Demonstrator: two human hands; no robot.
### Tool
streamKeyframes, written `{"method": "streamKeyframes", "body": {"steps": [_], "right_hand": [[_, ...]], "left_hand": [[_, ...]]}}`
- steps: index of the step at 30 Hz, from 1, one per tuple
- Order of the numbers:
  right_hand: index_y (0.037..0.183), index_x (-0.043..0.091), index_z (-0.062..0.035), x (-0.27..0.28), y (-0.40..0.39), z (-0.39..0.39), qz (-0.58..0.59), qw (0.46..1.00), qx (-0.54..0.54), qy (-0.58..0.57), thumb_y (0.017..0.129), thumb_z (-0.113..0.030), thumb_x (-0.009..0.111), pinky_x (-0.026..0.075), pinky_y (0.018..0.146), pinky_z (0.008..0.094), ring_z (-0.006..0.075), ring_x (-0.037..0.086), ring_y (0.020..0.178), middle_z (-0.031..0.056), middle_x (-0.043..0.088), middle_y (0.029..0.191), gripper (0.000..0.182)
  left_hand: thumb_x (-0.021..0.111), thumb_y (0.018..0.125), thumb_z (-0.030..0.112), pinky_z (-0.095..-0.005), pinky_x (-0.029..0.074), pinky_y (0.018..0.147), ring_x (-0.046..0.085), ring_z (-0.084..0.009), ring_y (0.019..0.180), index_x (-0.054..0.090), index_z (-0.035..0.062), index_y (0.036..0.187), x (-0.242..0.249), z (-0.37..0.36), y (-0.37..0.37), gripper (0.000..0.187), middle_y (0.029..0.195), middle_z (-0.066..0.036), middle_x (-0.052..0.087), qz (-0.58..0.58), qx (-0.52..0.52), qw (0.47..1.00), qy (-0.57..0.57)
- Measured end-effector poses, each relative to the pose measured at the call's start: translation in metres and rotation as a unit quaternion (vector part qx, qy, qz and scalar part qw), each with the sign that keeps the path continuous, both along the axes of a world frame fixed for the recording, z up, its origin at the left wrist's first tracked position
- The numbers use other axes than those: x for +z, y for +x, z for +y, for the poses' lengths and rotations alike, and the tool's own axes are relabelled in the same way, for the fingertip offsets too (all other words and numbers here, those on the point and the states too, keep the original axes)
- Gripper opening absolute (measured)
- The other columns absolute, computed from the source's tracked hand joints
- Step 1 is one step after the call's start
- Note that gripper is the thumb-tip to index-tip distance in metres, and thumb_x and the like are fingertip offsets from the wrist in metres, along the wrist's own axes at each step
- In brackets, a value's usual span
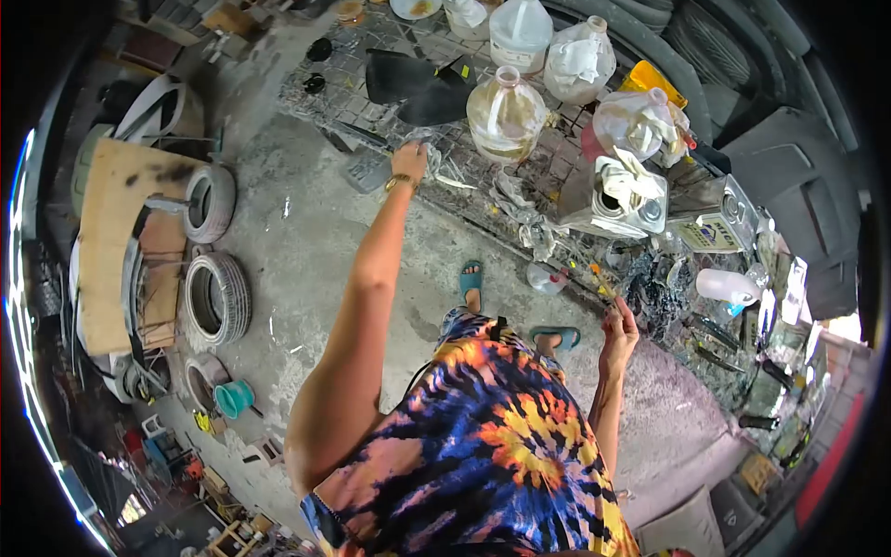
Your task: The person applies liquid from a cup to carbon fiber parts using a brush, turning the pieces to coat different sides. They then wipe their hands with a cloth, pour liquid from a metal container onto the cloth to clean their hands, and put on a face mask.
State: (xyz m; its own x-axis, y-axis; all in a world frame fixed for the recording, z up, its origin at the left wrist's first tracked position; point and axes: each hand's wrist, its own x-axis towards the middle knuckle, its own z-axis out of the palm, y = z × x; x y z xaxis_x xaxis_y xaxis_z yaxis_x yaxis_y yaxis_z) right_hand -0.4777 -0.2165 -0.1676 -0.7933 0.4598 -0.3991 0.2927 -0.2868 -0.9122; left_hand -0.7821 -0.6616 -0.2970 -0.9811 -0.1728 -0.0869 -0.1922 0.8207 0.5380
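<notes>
Crumpled plastic [434, 161]: one clear bunch, upper centre of the frame, at the near edge of the table [464, 212], just beside your left hand [408, 161].
Left grip: fingers curled at the plastic; you cannot tell whether they are clamped on it.
Right grip: your right hand [620, 330], right of centre, has its fingers bent close together at the table edge; whether they pinch anything is too small to tell.
Step in hand: judged to be handling loose material along the near edge.
Next move: judged to call for a sure pinch on the plastic with your left fingers, and a path kept clear of the jugs.
Grey translucent piece [368, 171]: one, just left of your left hand; contact with the hand cannot be confirmed.
Large jugs [506, 116]: four in clear view, upper centre to upper right; one further white container [467, 17] is cut by the top edge.
Metal cans [653, 206]: two, right of centre, side by side.
White bottle [724, 285]: one, on its side, right of the frame.
Tyres [239, 302]: three, left of the frame.
Teal bucket [234, 398]: one, lower left.
Sandals [471, 280]: two, on your feet, centre.
</notes>
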Motion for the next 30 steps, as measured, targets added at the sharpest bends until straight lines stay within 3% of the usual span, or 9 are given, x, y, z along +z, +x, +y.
{"method": "streamKeyframes", "body": {"steps": [4,8,14,16,17,19,22,23,30], "right_hand": [[0.119,0.06,-0.0038,0.006,0.013,-0.023,-0.02,0.997,-0.053,-0.048,0.089,-0.012,0.061,0.043,0.062,0.0185,0.0034,0.052,0.07,-0.0019,0.061,0.087,0.031],[0.128,0.05,-0.0025,0.006,0.024,-0.042,0.002,0.991,-0.065,-0.119,0.088,-0.009,0.06,0.043,0.063,0.0197,0.0054,0.053,0.072,0.0015,0.06,0.093,0.041],[0.124,0.049,-0.0004,-0.01,0.013,-0.074,-0.048,0.939,-0.085,-0.331,0.088,-0.005,0.056,0.05,0.061,0.0216,0.0093,0.058,0.075,0.0063,0.06,0.096,0.037],[0.116,0.052,-0.0015,-0.008,-0.001,-0.093,-0.08,0.941,-0.033,-0.327,0.088,-0.005,0.055,0.049,0.062,0.0223,0.0097,0.058,0.072,0.0063,0.061,0.095,0.028],[0.111,0.053,-0.0028,-0.006,-0.009,-0.103,-0.069,0.939,-0.013,-0.335,0.088,-0.006,0.055,0.048,0.063,0.0232,0.0103,0.057,0.071,0.0056,0.06,0.092,0.024],[0.102,0.054,-0.0062,0.001,-0.032,-0.121,-0.042,0.946,0.042,-0.319,0.089,-0.009,0.053,0.045,0.062,0.0259,0.0119,0.053,0.067,0.0031,0.058,0.083,0.014],[0.101,0.055,-0.0085,0.012,-0.068,-0.142,-0.026,0.96,0.064,-0.27,0.09,-0.011,0.051,0.04,0.058,0.025,0.0109,0.05,0.064,0.0012,0.056,0.077,0.012],[0.1,0.055,-0.0094,0.011,-0.078,-0.146,-0.021,0.966,0.075,-0.245,0.091,-0.014,0.051,0.039,0.057,0.0248,0.0101,0.05,0.063,0.0004,0.056,0.077,0.011],[0.104,0.054,-0.0076,-0.027,-0.121,-0.161,0.001,0.989,0.075,-0.131,0.093,-0.014,0.05,0.039,0.051,0.022,0.0072,0.048,0.056,0.0015,0.06,0.08,0.013]], "left_hand": [[0.052,0.086,0.022,-0.0487,0.036,0.094,0.055,-0.0346,0.107,0.064,0.0035,0.103,-0.007,0.012,-0.037,0.028,0.107,-0.017,0.064,-0.056,-0.075,0.981,-0.172],[0.051,0.088,0.024,-0.0553,0.029,0.1,0.048,-0.0279,0.122,0.06,0.0095,0.114,-0.006,0.008,-0.044,0.031,0.127,-0.011,0.056,-0.207,-0.142,0.934,-0.254],[0.056,0.084,0.021,-0.0436,0.048,0.082,0.062,-0.0328,0.098,0.063,0.0044,0.103,0.023,-0.02,-0.024,0.027,0.108,-0.015,0.065,-0.145,-0.216,0.958,-0.117],[0.063,0.082,0.017,-0.0331,0.051,0.066,0.065,-0.0247,0.078,0.062,0.0016,0.094,0.059,-0.021,0.008,0.02,0.09,-0.012,0.067,-0.058,-0.139,0.981,0.119],[0.063,0.082,0.017,-0.0331,0.051,0.066,0.065,-0.0247,0.078,0.062,0.0016,0.094,0.078,-0.014,0.022,0.02,0.09,-0.012,0.067,-0.06,-0.145,0.981,0.118],[0.067,0.081,0.012,-0.0273,0.049,0.062,0.058,-0.0124,0.071,0.058,0.0022,0.094,0.109,0.007,0.049,0.018,0.083,-0.004,0.062,-0.063,-0.017,0.932,0.357],[0.064,0.084,0.006,-0.0241,0.046,0.061,0.052,-0.0064,0.071,0.056,0.0032,0.097,0.101,0.048,0.077,0.016,0.081,0.001,0.056,-0.083,-0.007,0.874,0.479],[0.062,0.085,0.005,-0.0255,0.049,0.069,0.054,-0.0085,0.08,0.055,0.0048,0.101,0.091,0.057,0.084,0.018,0.09,0.001,0.057,-0.111,-0.034,0.869,0.481],[0.062,0.083,0.002,-0.0242,0.043,0.067,0.05,-0.0073,0.074,0.056,0.0048,0.098,0.033,0.11,0.116,0.015,0.083,0.002,0.056,-0.046,-0.067,0.899,0.43]]}}
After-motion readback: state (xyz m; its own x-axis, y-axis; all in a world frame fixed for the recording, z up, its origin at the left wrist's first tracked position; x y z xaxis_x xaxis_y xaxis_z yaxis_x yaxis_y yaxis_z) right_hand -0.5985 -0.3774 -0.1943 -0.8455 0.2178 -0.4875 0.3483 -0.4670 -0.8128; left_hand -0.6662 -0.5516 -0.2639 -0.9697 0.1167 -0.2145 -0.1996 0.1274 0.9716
